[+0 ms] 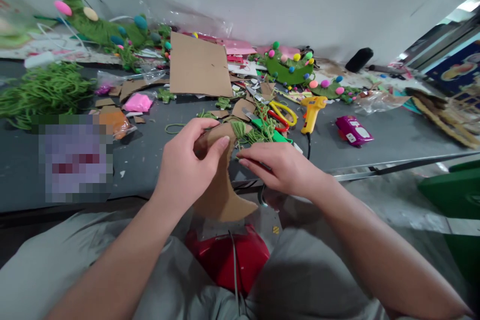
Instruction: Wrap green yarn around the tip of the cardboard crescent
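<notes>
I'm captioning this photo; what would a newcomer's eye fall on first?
Probably the curved brown cardboard cutout in the left hand, front and centre, its top partly wrapped in green yarn. The bright yellow glue gun beyond the right hand likely stands out too, as does the tangled heap of green strands at far left.

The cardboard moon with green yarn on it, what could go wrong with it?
The green yarn shows only as a short band on the cardboard moon, so it might slip loose. Loose strands lie by the red handles and could snag. The moon hangs beyond the table, so it may drop if the left grip slackens.
</notes>
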The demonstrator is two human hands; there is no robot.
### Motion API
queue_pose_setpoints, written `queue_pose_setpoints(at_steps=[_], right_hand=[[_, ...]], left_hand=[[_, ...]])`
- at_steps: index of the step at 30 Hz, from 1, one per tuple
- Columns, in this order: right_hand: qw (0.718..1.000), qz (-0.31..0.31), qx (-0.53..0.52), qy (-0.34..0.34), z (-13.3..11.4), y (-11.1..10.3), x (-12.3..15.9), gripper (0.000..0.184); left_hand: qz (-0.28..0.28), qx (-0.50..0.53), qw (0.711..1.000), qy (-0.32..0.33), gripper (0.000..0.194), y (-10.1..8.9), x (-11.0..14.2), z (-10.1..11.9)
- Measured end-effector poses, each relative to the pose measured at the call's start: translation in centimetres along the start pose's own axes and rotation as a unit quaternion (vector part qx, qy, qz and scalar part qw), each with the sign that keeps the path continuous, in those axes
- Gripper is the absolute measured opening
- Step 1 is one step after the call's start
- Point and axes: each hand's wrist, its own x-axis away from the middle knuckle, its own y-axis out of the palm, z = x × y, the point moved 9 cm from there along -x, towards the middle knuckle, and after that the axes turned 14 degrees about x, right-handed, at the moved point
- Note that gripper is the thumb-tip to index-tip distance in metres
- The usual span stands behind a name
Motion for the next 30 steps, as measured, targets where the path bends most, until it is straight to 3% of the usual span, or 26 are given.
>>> queue_pose_setpoints(at_steps=[10,16,21,26,30], right_hand=[[0.996,-0.048,0.078,-0.003,-0.6,1.1,-0.3,0.03],[0.998,-0.008,0.062,0.002,-0.1,-0.6,0.1,0.028],[0.998,0.031,0.051,0.015,1.1,-2.0,0.4,0.025],[0.999,0.034,0.038,-0.013,0.5,-2.0,0.2,0.023],[0.999,0.045,0.017,-0.018,0.6,-2.2,0.0,0.02]], left_hand=[[-0.027,0.013,0.999,-0.027,0.026,0.8,0.0,-0.5],[-0.044,-0.019,0.999,0.011,0.025,1.2,0.3,-0.1],[-0.076,-0.027,0.997,0.005,0.026,1.7,0.4,-0.3],[-0.085,-0.023,0.996,0.004,0.028,2.0,0.4,-0.4],[-0.129,0.014,0.992,-0.007,0.029,2.8,0.5,-0.3]])
